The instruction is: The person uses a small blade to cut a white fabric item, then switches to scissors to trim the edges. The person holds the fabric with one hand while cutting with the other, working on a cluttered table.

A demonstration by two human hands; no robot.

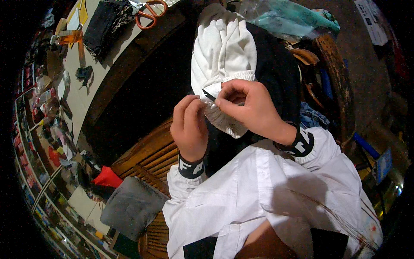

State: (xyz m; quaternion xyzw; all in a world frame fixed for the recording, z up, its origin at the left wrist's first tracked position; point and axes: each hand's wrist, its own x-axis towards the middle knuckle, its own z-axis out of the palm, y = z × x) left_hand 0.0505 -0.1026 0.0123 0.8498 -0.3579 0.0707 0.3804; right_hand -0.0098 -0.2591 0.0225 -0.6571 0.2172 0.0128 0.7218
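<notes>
Head view: A person seated at a workroom tabletop (92,93) works on the gathered elastic cuff (224,118) of a white garment (222,47), held up in front of the chest over dark fabric. The right hand (252,108) is closed in a pinch on a small dark pointed tool (208,94), its tip set against the cuff's ruffled seam. The left hand (189,127) is curled shut on the cuff's edge just beside the tool, keeping the cloth taut.

Judging from the frame, the seam work looks to be in progress: the cuff remains gathered and attached, and whether any stitches have been opened cannot be told at this size.

The garment is soft, matte white cloth, puffed into rounded folds above a tightly ribbed band. The tool appears slim, rigid and sharp. Far left on the pale tabletop lie orange-handled scissors (151,13) beside a dark folded cloth (103,26). Slatted wooden furniture (148,155) stands near left, with grey fabric (131,207) beside it.
</notes>
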